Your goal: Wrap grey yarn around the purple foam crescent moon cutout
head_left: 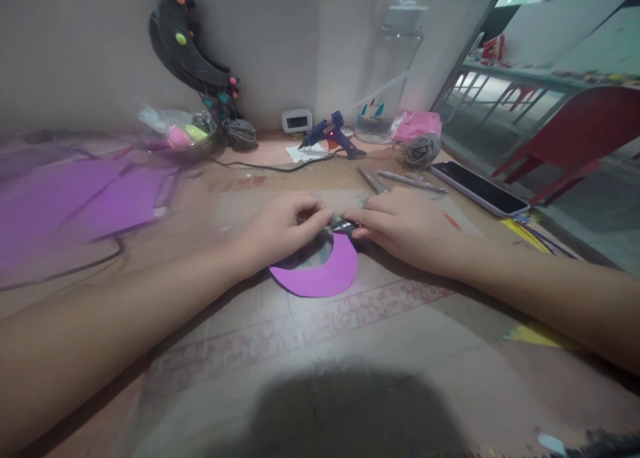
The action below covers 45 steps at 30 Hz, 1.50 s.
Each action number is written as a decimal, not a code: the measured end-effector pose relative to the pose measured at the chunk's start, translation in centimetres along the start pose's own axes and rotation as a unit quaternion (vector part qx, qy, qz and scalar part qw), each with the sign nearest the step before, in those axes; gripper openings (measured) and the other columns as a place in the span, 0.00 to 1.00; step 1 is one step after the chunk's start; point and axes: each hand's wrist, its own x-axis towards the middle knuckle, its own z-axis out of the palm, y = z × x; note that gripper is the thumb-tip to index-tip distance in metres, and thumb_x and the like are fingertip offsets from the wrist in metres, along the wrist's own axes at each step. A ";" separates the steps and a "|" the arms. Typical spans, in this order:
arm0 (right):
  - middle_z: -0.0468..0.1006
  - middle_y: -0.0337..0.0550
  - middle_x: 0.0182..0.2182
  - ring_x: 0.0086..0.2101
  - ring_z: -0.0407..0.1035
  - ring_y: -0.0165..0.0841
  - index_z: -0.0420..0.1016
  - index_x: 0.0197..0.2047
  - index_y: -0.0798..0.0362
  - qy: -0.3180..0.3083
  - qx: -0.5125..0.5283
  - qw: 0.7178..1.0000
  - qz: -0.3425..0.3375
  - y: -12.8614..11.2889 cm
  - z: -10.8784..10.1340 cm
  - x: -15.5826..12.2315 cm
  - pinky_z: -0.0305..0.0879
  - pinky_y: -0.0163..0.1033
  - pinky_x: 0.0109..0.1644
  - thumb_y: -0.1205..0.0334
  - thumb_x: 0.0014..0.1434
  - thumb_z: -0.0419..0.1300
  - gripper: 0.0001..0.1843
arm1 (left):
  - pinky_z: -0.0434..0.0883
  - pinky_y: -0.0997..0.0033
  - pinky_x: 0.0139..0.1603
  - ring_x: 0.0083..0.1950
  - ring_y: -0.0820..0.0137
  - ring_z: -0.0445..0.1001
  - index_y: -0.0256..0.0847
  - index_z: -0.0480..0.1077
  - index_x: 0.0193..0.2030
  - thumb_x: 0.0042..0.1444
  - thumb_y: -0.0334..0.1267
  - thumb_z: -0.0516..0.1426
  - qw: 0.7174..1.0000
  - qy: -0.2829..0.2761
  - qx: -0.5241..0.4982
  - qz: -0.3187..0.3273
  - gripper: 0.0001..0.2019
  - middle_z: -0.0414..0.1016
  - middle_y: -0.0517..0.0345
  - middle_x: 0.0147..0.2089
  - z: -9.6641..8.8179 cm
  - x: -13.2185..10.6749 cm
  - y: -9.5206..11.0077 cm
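A purple crescent-shaped sheet (320, 281), which looks like craft foam, lies on the table between my hands. Its upper end reaches up under a small dark tool with a shiny metal part (344, 225). The fingers of my right hand (400, 228) are closed on that tool; its exact kind is hard to make out. Thumb and forefinger of my left hand (295, 226) are pinched together just left of the tool, above the crescent's open side. What they pinch, if anything, is too small to tell.
A blue glue gun (333, 135) with a lit red light stands behind, beside a white digital clock (297, 121). Grey yarn (423, 150), a pen (413, 181) and a phone (480, 188) lie right. Purple sheets (95, 198) and a cable (75, 269) are left. A black crescent ornament (185, 45) hangs behind.
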 end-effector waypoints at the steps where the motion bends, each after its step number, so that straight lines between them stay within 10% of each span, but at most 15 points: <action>1: 0.74 0.42 0.26 0.28 0.63 0.32 0.78 0.47 0.55 0.000 0.000 1.000 -0.001 0.0 0.0 0.0 0.45 0.39 0.32 0.52 0.70 0.50 0.19 | 0.64 0.70 0.36 0.34 0.68 0.72 0.39 0.74 0.32 0.63 0.45 0.50 1.000 -0.002 0.000 0.001 0.16 0.76 0.57 0.31 0.0 0.0 0.0; 45: 0.75 0.43 0.27 0.29 0.65 0.33 0.78 0.49 0.55 0.009 0.048 0.998 0.025 0.0 -0.1 0.0 0.49 0.38 0.34 0.55 0.69 0.51 0.18 | 0.62 0.77 0.24 0.24 0.74 0.67 0.38 0.72 0.33 0.62 0.50 0.52 0.981 -0.050 -0.162 -0.091 0.17 0.69 0.61 0.23 0.1 0.1 -0.3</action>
